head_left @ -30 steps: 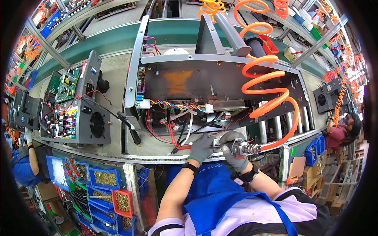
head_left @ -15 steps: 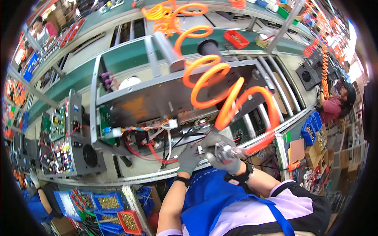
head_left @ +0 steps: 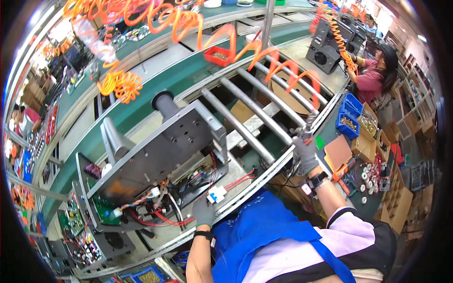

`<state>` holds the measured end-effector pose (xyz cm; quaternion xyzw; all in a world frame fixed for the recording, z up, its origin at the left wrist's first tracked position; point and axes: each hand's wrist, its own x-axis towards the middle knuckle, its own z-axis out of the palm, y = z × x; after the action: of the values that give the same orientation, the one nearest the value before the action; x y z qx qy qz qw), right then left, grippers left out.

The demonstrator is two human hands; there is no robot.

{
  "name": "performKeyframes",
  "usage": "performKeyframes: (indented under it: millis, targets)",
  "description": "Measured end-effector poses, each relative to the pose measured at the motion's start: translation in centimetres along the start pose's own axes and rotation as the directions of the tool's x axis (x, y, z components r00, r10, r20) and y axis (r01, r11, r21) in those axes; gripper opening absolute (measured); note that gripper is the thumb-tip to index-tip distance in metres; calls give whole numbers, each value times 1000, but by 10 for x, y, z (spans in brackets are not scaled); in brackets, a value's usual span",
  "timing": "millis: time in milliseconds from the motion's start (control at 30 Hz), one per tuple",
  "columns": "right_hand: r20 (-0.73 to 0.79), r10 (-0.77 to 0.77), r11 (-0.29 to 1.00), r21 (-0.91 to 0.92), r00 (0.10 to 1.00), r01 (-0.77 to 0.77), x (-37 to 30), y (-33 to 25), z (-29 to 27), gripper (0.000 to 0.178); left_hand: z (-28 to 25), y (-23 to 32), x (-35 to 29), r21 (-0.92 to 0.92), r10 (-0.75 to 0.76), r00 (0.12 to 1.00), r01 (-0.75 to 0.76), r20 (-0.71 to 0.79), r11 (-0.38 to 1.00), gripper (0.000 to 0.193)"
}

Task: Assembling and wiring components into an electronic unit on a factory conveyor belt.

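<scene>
My left hand [head_left: 204,212], in a grey glove, is closed at the near edge of the line on a small white circuit breaker [head_left: 217,194] with blue parts. Red wires [head_left: 240,181] run from the breaker. Out to the right, my gloved right hand [head_left: 306,154] grips a metal air screwdriver [head_left: 309,126] above the roller edge. An orange coiled air hose [head_left: 278,70] leads from this tool up and to the left. Left of my hands stands a grey metal chassis [head_left: 155,146], with wiring and circuit boards along its near side.
Bare metal rollers [head_left: 255,94] span the line between chassis and right hand. A red bin [head_left: 218,55] of small parts stands beyond. Blue bins [head_left: 348,118] and cardboard boxes [head_left: 365,144] fill the right-hand bench. A co-worker [head_left: 375,70] is at the far right.
My right hand, with the air screwdriver, has swung right, away from my left hand. The breaker now shows in my left hand. My view has turned right.
</scene>
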<state>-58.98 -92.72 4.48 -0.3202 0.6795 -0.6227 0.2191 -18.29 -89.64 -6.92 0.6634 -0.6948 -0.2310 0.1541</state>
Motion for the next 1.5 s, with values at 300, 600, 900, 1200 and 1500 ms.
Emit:
performKeyframes:
  millis: [300,600,900,1200,1500]
  targets:
    - [194,54,955,-295,980,6,24,159,-21,43,3,15,-4,83,-46,999,48,-22,995,23]
    - [86,-113,804,-578,990,142,-20,197,-46,63,-65,96,-34,-107,72,972,-98,-225,989,29]
    - [205,259,782,-619,944,-80,-39,164,-77,71,-144,109,-57,-508,-266,808,-48,-526,860,25]
    - [778,474,797,-578,412,175,-23,98,-76,50,-17,-5,-87,-116,-475,716,490,-512,864,30]
    - [984,167,773,-167,58,612,-83,43,87,45,-1,23,-88,296,-384,801,545,-459,784,37]
